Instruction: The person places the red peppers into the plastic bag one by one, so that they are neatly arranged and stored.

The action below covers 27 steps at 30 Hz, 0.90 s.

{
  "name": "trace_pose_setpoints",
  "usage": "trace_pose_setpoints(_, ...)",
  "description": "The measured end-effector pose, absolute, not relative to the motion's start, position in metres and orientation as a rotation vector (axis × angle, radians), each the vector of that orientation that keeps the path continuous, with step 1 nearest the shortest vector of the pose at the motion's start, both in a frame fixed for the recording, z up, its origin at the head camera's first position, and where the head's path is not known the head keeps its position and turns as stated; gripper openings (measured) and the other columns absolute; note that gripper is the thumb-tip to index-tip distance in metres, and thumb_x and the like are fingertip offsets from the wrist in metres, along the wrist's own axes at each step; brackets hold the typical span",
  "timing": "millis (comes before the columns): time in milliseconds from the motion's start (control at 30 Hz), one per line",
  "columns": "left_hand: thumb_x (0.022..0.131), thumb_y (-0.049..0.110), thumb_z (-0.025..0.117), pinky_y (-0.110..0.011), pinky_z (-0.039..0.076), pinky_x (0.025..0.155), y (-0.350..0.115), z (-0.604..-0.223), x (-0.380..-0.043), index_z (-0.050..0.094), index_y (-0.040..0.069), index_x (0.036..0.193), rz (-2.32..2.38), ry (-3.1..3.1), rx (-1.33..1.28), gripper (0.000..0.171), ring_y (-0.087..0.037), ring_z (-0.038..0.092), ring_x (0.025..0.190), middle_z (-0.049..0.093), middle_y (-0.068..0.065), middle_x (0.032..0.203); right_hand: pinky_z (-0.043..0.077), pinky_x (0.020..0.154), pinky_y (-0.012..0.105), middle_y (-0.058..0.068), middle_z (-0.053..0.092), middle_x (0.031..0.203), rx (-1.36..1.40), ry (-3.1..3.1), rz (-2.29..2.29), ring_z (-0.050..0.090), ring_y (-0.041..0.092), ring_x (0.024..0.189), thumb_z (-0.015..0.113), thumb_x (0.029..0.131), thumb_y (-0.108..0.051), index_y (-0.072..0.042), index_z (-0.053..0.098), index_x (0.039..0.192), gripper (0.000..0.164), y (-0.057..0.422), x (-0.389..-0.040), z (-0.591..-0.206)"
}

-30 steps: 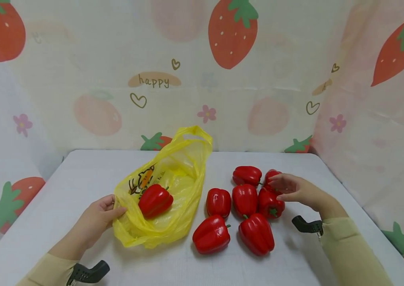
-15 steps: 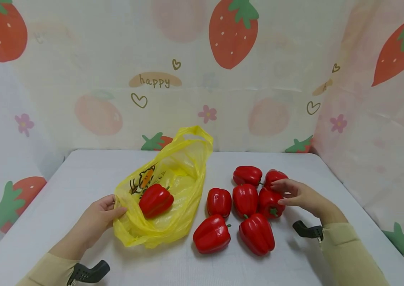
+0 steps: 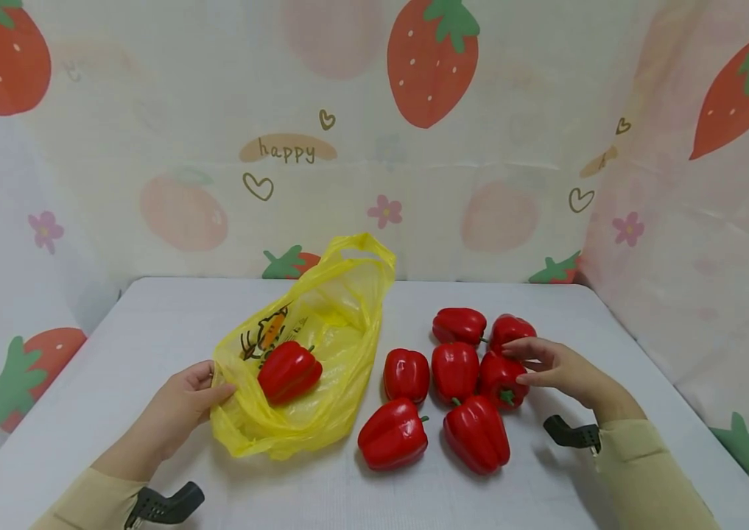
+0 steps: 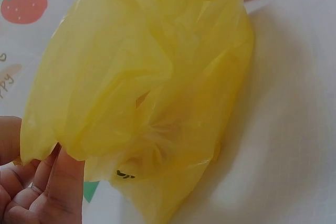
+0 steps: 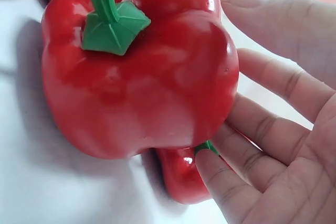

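My left hand (image 3: 178, 412) pinches the near left edge of a yellow plastic bag (image 3: 347, 353), which lies with its mouth spread wide. One red bell pepper (image 3: 289, 372) rests inside it. In the left wrist view the bag (image 4: 157, 77) hangs from thumb and fingers and hides that pepper. To the right, my right hand (image 3: 563, 368) is at a cluster of red bell peppers, its fingers spread and nearly straight. They sit right at the side of a pepper (image 5: 142, 87) whose green stem faces the right wrist camera. Behind it shows another pepper (image 5: 184, 177).
Several more red peppers lie close together on the white table (image 3: 268, 493), among them a front left pepper (image 3: 392, 434), a front right pepper (image 3: 476, 434) and a back pepper (image 3: 459, 325). A strawberry-printed cloth (image 3: 361, 96) stands behind and at both sides.
My right hand has come down slightly toward me, from the rearmost right pepper to the side of the one in front of it. The left hand and bag stay as they were.
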<state>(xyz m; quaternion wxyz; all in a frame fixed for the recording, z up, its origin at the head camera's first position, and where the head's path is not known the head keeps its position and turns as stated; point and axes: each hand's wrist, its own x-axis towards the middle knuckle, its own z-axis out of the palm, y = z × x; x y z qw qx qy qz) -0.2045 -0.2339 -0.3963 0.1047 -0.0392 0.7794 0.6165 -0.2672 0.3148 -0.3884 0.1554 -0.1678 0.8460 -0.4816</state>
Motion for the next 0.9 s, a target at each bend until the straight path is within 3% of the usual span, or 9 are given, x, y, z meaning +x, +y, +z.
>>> trace_pose_setpoints(700, 0.088, 0.026, 0.061, -0.026, 0.052, 0.080, -0.236, -0.399, -0.204, 0.038, -0.002, 0.132, 1.838, 2.286, -0.090, 0.057, -0.011, 0.061, 0.091, 0.058, -0.012, 0.120, 0.050, 0.084, 0.042, 0.021, 0.037, 0.137, -0.419, 2.365, -1.442, 0.030, 0.045, 0.126, 0.069, 0.079, -0.020, -0.006, 0.043, 0.132, 0.061, 0.316, -0.261, -0.396)
trace_pose_setpoints(900, 0.087, 0.027, 0.062, -0.026, 0.052, 0.081, -0.237, -0.400, -0.204, 0.039, -0.002, 0.132, 1.845, 2.281, -0.099, 0.058, -0.011, 0.061, 0.092, 0.058, -0.013, 0.121, 0.050, 0.084, 0.043, 0.019, 0.038, 0.136, -0.373, 2.363, -1.406, 0.036, 0.039, 0.122, 0.071, 0.077, -0.022, -0.012, 0.041, 0.134, 0.065, 0.316, -0.260, -0.400)
